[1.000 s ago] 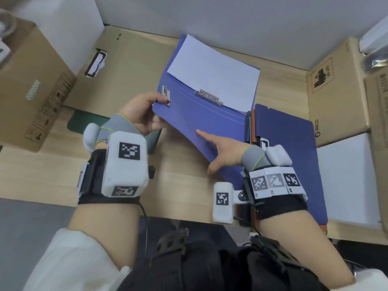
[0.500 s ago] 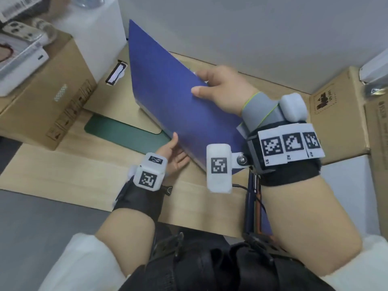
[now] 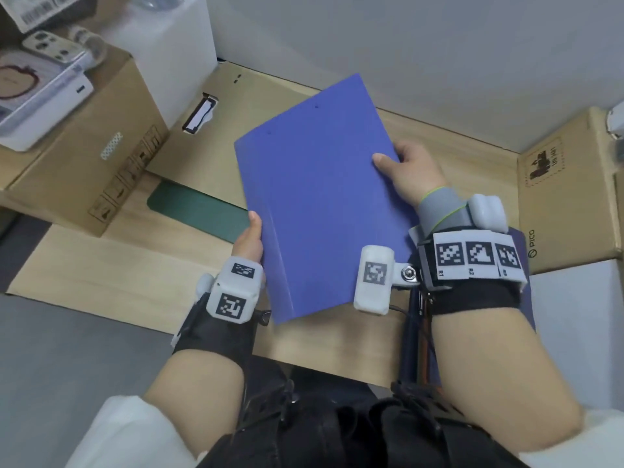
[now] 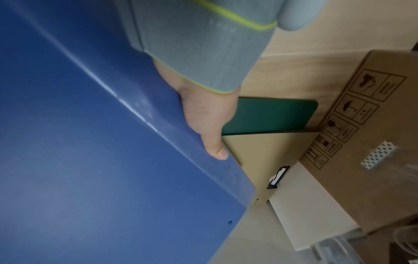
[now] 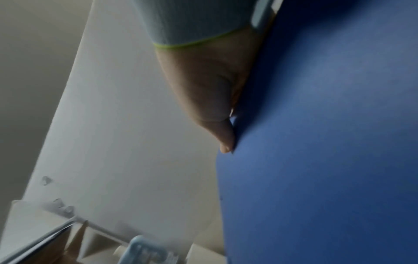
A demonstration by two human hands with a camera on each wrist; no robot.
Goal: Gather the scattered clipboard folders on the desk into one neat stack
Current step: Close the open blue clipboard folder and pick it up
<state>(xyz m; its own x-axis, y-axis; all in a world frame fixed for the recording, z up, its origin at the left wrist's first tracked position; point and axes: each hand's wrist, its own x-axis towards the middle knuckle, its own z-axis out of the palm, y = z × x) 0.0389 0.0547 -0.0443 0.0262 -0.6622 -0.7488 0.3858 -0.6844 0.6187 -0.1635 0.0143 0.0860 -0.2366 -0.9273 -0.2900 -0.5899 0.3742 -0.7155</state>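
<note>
Mid-task, by my read: one closed blue plastic clipboard folder (image 3: 320,197) is held above the light wood desk (image 3: 101,275), tilted, one hand on each long edge. Left hand (image 3: 250,243) grips the left edge near the spine crease, thumb on the top face, fingers hidden beneath. Right hand (image 3: 410,172) pinches the right edge, thumb on top, other fingers underneath per the right wrist view. Not yet stacked. Apparent stack site is under the right forearm: a dark blue folder with an orange edge (image 3: 420,346) lies there at the desk's near right, mostly hidden, so I can't count what it holds. Still loose on the desk: a tan kraft clipboard with a black clip (image 3: 270,96) at the back, and a dark green flat board (image 3: 199,207) partly under it, both to the left of the held folder. Likely remaining: set the blue one on the pile, then fetch those two, square up edges. Around: a large brown cardboard box (image 3: 84,157) on the left sits just beside the green board and crowds access; another cardboard box marked PICO (image 3: 567,197) bounds the right side, limiting room for the pile.
</note>
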